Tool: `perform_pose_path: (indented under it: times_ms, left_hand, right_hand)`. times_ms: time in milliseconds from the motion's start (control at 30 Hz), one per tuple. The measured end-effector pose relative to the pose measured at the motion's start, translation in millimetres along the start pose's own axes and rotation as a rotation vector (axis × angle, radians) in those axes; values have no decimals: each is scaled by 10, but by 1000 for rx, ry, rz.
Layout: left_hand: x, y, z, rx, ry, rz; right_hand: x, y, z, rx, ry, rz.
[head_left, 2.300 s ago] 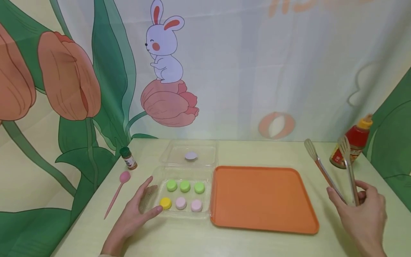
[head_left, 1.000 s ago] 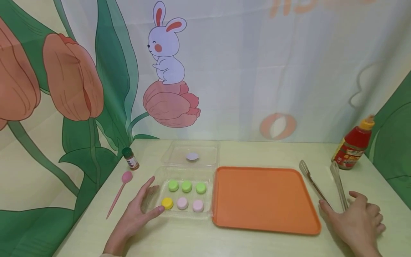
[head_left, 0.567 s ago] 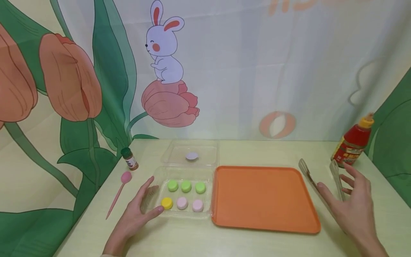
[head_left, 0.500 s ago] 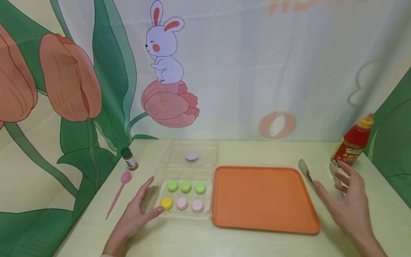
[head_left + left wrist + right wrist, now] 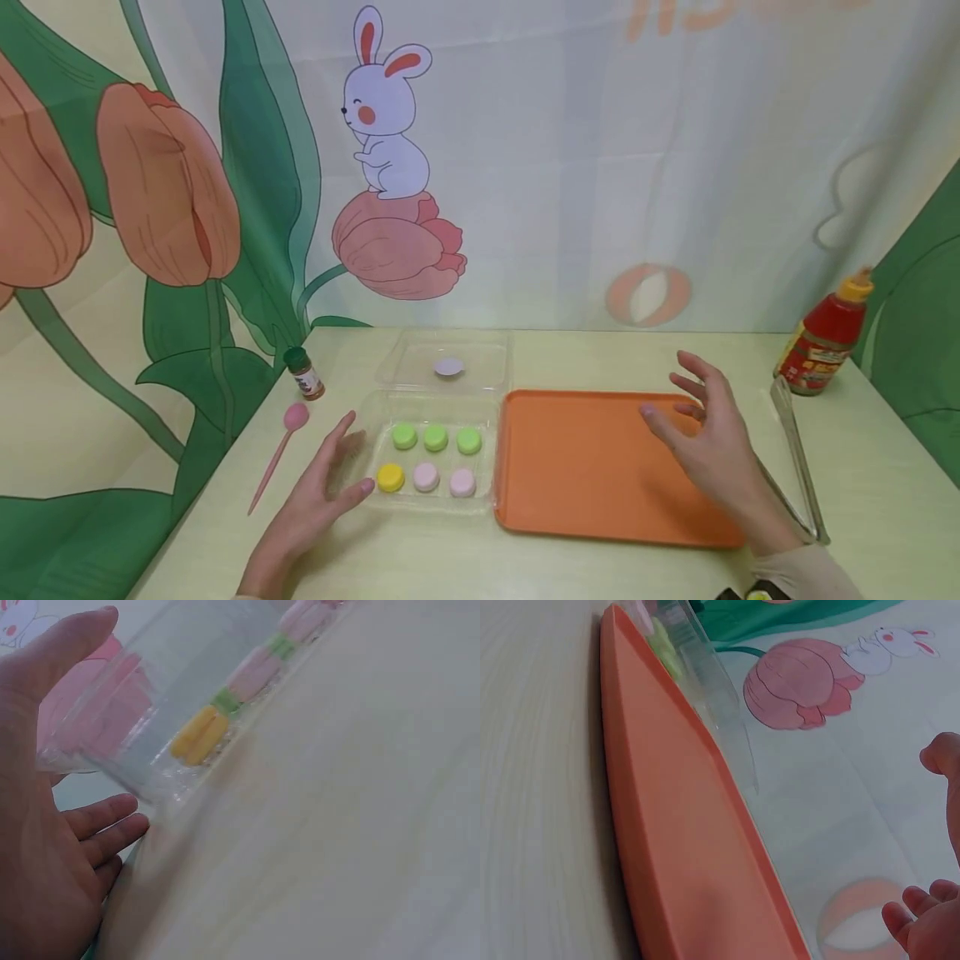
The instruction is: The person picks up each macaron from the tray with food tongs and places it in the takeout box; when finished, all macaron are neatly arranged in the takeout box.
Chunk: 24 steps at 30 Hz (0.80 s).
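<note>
My left hand (image 5: 311, 496) is at the left side of a clear plastic box (image 5: 480, 500), thumb and fingers spread; whether it touches the box I cannot tell. Inside lie three green macarons (image 5: 435, 438), one yellow macaron (image 5: 390, 477) and two pink macarons (image 5: 426, 477). The left wrist view shows the yellow macaron (image 5: 200, 736) through the box wall. Over the right part of an orange tray (image 5: 577, 467) hovers my right hand (image 5: 712, 442), fingers loosely bent and holding nothing. Metal tongs (image 5: 804, 475) lie right of the tray, partly hidden behind the right forearm.
The box's raised clear lid (image 5: 420, 358) has a pale oval spot. A small green-capped bottle (image 5: 305, 375) and a pink spoon (image 5: 277, 458) are at the left. A red sauce bottle (image 5: 823, 346) stands back right. A printed curtain (image 5: 525, 167) hangs behind.
The right hand held the tongs up, lowered them to the table, let go and moved left over the tray. The left hand has stayed by the box.
</note>
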<state>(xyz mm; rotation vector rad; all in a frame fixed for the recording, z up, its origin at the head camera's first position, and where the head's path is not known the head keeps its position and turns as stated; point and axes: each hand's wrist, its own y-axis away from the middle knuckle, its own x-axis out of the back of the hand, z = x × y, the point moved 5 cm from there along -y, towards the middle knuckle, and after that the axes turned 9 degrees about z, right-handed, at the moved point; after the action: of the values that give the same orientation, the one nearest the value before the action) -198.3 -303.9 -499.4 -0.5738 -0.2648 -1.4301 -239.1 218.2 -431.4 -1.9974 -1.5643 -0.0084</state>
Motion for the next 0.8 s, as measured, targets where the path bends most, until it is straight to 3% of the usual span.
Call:
perform_pose_path:
  times_ms: [167,267,500,633,800]
  left_hand:
    - [96,-52,43,-54,100,-9]
    - [166,-128,115,-81,93,-4]
    - [277,-476,205,-110,68,-6]
    - [278,-695,139,-88,24,-8]
    - [237,-889,-19,5,1,-18]
  right_hand:
    - [-239,-44,-100,56,-43,-32]
    - [-354,-82,-160,59,-87,-62]
    - [-689,-174,-272,-14,-188,-144]
    - [-929,-227,-286,-42,-264,-186]
    - [-1248,-276,-258,-95,-336,-240]
